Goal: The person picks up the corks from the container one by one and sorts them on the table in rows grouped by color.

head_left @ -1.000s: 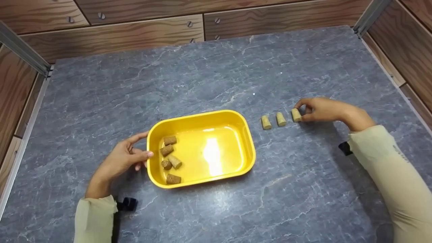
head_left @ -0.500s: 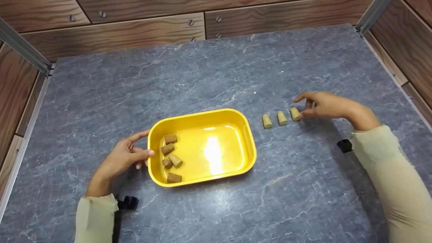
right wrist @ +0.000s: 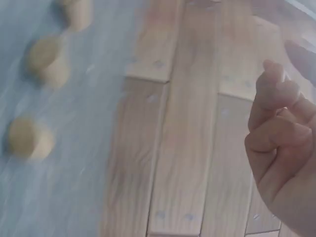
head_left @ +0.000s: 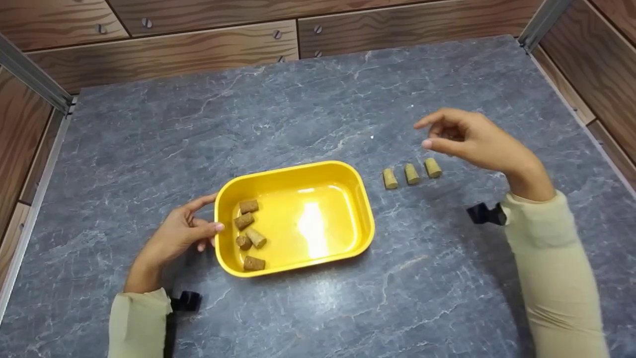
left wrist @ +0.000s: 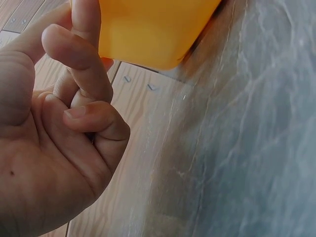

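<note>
In the head view, my left hand (head_left: 176, 233) holds the left end of a yellow plastic tub (head_left: 295, 268), with the thumb at the rim. The left wrist view shows its other fingers curled beside the tub wall (left wrist: 148, 39). Several cork stoppers lie along the tub's left side, most of them brown (head_left: 254, 263) and one paler (head_left: 256, 238). Three pale tapered corks stand in a slanting row right of the tub: a left one (head_left: 390, 178), a middle one (head_left: 411, 173) and a right one (head_left: 433, 168). My right hand (head_left: 477, 136) hovers above the row, holding nothing, its fingers loosely bent.
The grey marbled tabletop (head_left: 298, 119) carries everything. Wood-patterned panels (head_left: 164, 52) stand along its back and sides, with metal posts (head_left: 546, 25) at the far corners. A black wrist mount (head_left: 186, 301) sits by the left sleeve, another black mount (head_left: 484, 214) by the right.
My right hand has let go of the rightmost cork and risen up and away from it. That cork now stands slightly closer to the other two. The left hand and tub hold still.
</note>
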`<state>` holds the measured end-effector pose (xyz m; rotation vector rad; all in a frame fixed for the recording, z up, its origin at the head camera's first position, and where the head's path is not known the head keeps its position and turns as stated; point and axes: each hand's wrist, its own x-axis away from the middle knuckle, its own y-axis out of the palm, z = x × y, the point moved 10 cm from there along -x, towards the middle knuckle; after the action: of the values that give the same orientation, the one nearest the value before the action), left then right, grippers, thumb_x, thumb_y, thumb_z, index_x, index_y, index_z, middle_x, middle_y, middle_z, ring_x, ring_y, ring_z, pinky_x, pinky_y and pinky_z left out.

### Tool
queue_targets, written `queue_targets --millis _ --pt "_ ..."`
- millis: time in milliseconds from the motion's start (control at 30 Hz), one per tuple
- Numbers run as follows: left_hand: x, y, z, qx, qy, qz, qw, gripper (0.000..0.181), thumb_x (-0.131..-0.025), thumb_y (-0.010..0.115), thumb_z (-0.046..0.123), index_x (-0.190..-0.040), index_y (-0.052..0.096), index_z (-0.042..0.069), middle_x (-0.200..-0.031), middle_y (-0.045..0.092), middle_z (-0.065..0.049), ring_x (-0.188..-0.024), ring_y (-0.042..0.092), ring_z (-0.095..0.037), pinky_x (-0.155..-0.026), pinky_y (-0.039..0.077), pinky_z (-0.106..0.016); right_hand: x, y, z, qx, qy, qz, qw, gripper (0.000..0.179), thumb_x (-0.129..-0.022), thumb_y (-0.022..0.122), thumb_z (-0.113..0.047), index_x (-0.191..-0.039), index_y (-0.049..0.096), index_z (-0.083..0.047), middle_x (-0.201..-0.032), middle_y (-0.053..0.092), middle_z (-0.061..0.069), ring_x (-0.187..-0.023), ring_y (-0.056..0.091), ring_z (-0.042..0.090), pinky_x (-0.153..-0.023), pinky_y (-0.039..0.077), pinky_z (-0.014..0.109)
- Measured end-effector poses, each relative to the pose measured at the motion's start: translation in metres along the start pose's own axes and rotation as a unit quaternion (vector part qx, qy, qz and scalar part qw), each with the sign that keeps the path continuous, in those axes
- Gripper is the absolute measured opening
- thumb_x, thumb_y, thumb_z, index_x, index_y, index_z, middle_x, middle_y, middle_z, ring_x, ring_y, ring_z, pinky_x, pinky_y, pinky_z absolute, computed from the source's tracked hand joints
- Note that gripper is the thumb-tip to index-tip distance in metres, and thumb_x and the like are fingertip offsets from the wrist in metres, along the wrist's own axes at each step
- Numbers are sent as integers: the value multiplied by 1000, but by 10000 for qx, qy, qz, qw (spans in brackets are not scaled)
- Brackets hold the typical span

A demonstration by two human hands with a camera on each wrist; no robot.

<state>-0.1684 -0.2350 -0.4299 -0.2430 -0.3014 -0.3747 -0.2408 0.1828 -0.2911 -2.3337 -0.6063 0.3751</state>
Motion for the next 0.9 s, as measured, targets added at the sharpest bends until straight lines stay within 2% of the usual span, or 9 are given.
queue_targets --millis 133,433,667,900 --pt "1 0 -1 4 12 -33 10000 76 -89 69 12 -150 27 -2 -62 68 9 -47 52 -6 -52 47 -21 -6 0 -28 -566 -322 240 9976 27 -92 61 0 -118 62 -2 -83 60 -4 -60 47 7 -52 41 20" --pt "3 -5 -1 -66 -24 49 10000 76 -88 70 12 -149 28 -1 -62 67 9 -47 52 -5 -51 47 -20 -25 17 -76 -893 -757 93 9931 25 -91 62 1 -116 64 0 -83 61 -2 -59 45 8 -52 41 20" --pt "0 -1 1 -6 31 -50 10000 76 -88 70 12 -149 27 -1 -61 67 8 -46 49 -5 -50 44 -19 -44 54 -103 -963 -1207 -659 9858 28 -91 62 -1 -119 61 0 -85 60 0 -62 49 8 -56 46 18" --pt "0 0 0 64 90 -64 9999 74 -89 68 9 -149 26 -3 -62 68 9 -46 49 -5 -50 45 -19 -64 97 -121 -626 -1211 -1515 9790 32 -93 62 -10 -124 59 -5 -89 60 6 -67 49 9 -60 44 18"
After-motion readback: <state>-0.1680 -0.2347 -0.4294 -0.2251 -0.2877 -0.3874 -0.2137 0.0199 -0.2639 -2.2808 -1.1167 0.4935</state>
